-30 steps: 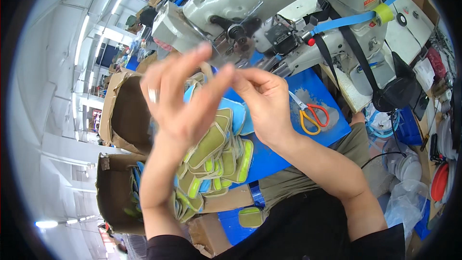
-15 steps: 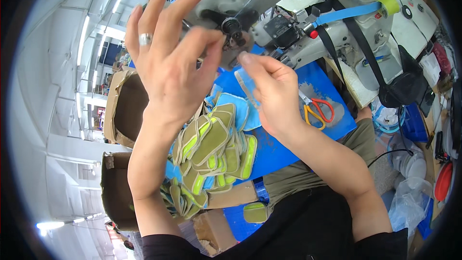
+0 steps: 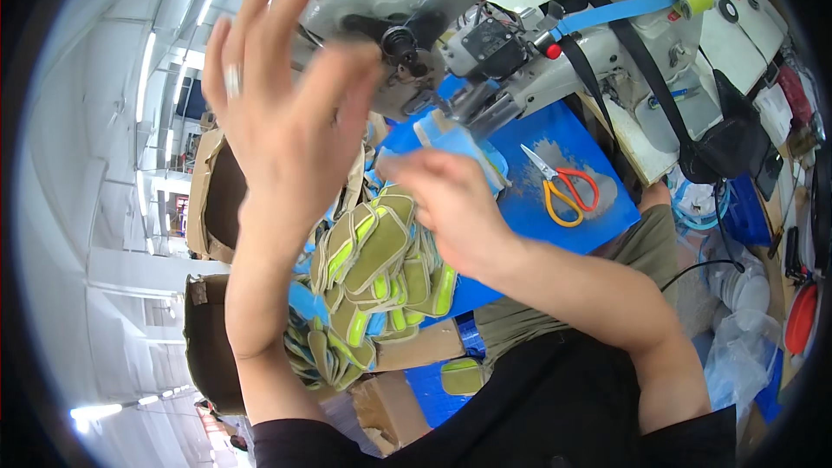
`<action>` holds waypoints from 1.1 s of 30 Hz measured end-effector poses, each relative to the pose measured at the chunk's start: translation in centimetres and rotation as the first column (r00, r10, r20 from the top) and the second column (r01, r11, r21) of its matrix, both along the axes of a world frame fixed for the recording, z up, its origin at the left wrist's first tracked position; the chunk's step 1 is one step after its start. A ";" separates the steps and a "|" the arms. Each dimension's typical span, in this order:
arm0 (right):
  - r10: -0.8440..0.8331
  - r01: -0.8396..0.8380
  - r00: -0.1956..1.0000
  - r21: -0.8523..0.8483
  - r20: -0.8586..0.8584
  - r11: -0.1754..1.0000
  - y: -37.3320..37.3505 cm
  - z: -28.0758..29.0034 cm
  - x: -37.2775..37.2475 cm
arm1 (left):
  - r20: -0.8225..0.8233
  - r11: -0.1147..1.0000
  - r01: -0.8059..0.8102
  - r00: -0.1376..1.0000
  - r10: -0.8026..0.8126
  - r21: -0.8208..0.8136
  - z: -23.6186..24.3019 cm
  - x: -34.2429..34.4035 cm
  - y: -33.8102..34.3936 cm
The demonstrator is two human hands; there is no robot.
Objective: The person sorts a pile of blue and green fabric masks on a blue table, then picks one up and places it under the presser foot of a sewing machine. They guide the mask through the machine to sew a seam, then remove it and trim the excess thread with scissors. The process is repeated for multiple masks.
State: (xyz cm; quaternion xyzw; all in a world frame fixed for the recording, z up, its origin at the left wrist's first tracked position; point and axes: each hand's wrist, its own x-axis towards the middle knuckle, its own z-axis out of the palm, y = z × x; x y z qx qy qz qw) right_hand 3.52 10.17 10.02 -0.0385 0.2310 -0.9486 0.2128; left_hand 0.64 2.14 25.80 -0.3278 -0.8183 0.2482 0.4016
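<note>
My left hand (image 3: 290,121), with a ring on one finger, is raised before the sewing machine head (image 3: 433,17). Three fingers stretch up; thumb and index curl toward each other in a pinch, blurred, and whatever is between them is too small to see. My right hand (image 3: 464,208) is closed, its fingertips pinched above the pile of olive and lime-green fabric pieces (image 3: 373,269); what they hold is unclear. Just behind its knuckles, a light-blue piece with a pale edge (image 3: 451,140) lies below the machine's needle area.
Scissors with red and orange handles (image 3: 563,195) lie on the blue work surface (image 3: 520,234). Cardboard boxes (image 3: 212,338) stand at the left. Blue tape (image 3: 633,24) runs through a yellow-green roller into the machine. One olive piece (image 3: 462,376) lies near my lap.
My right hand has moved left and down, away from the needle area and the light-blue piece. My left hand has shifted left, away from the machine head.
</note>
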 end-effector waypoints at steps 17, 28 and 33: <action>-0.566 0.591 0.803 0.127 -0.187 0.796 0.2 -3.6 -5.8 | -0.228 0.892 0.294 0.947 -0.225 0.343 -7.8 -3.4 -4.9; -0.481 0.574 0.816 0.358 -0.320 0.737 -0.1 -5.9 -7.0 | -0.236 0.876 0.319 0.940 -0.244 0.362 -9.0 -3.5 -5.2; -0.087 0.456 0.830 0.581 -0.551 0.675 1.8 -5.4 -2.2 | -0.247 0.828 0.422 0.904 -0.350 0.369 -12.6 -1.3 -6.8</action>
